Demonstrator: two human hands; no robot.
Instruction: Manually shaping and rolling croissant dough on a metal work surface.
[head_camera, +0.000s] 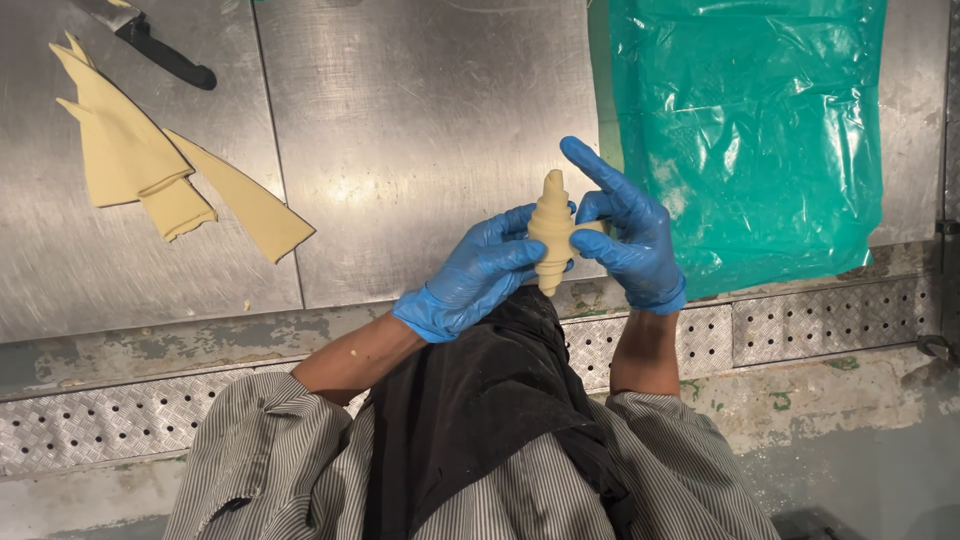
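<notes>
A rolled, pale raw dough croissant (551, 226) is held upright between both my blue-gloved hands, above the near edge of the steel worktable (420, 130). My left hand (475, 275) wraps it from the left with fingers curled on its lower half. My right hand (625, 230) pinches it from the right, index finger stretched up and away.
Several flat dough triangles (150, 165) lie overlapped at the table's far left, with a black-handled knife (160, 55) beyond them. A crumpled green plastic sheet (750, 130) covers the right part of the table. A perforated metal ledge (800, 320) runs along the near edge.
</notes>
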